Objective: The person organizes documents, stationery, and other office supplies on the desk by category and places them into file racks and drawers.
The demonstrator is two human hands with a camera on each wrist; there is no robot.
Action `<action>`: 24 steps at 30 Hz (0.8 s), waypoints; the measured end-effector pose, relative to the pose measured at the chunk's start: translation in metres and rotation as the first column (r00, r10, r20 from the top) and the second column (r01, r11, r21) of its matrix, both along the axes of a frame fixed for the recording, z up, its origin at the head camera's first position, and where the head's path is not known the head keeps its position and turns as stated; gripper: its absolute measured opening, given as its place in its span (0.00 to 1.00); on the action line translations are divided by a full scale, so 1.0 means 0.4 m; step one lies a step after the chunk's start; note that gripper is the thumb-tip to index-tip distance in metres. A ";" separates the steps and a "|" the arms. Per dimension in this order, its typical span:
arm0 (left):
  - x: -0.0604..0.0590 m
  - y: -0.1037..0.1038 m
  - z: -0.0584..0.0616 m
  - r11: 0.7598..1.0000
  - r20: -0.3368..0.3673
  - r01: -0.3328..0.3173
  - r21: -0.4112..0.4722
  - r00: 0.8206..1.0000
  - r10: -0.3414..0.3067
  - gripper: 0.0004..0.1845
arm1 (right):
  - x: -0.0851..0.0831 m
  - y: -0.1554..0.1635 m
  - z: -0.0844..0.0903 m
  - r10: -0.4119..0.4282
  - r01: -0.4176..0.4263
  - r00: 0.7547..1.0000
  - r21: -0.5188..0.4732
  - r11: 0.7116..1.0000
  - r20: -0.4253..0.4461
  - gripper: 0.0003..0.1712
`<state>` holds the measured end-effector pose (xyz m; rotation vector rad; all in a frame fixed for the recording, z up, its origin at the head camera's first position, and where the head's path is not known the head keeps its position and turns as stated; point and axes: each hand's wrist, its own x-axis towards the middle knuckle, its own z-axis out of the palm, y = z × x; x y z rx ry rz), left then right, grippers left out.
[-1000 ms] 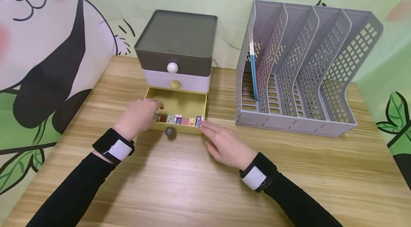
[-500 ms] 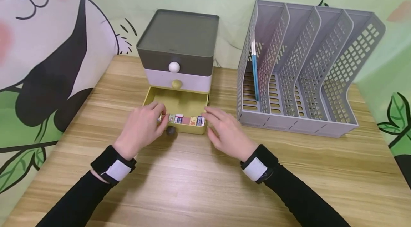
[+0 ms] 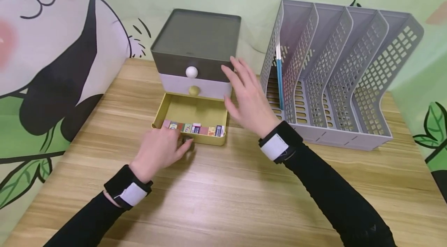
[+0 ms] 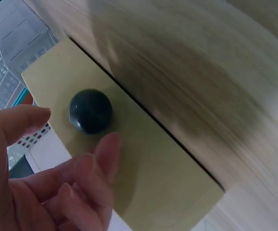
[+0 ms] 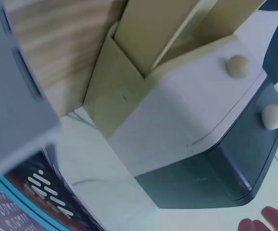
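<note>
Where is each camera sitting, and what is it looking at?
Head: looks forward and down at the yellow drawer, the drawer box and the grey file rack; left hand, right hand and both sleeves show.
Left wrist: close on the drawer's dark knob; fingers show.
Right wrist: looks along the drawer box's side; only fingertips show.
Shared: right wrist and head both show the white knob and yellow knob.
</note>
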<state>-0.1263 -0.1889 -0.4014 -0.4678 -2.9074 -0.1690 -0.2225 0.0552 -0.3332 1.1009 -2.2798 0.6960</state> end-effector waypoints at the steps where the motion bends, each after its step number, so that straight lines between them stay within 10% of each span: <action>1: -0.001 0.003 -0.002 1.000 0.016 -0.010 -0.003 1.000 0.010 0.22 | -0.011 -0.003 0.007 -0.003 0.003 1.000 0.006 1.000 0.001 0.36; 10: -0.005 0.026 -0.010 0.996 0.174 -0.085 0.001 0.981 0.084 0.28 | -0.090 -0.036 0.059 -0.038 0.026 0.995 0.136 0.990 0.090 0.32; 24: -0.007 0.037 -0.024 0.994 0.196 -0.108 -0.017 0.974 0.109 0.27 | -0.150 -0.052 0.079 -0.050 0.004 0.982 0.240 0.971 0.185 0.26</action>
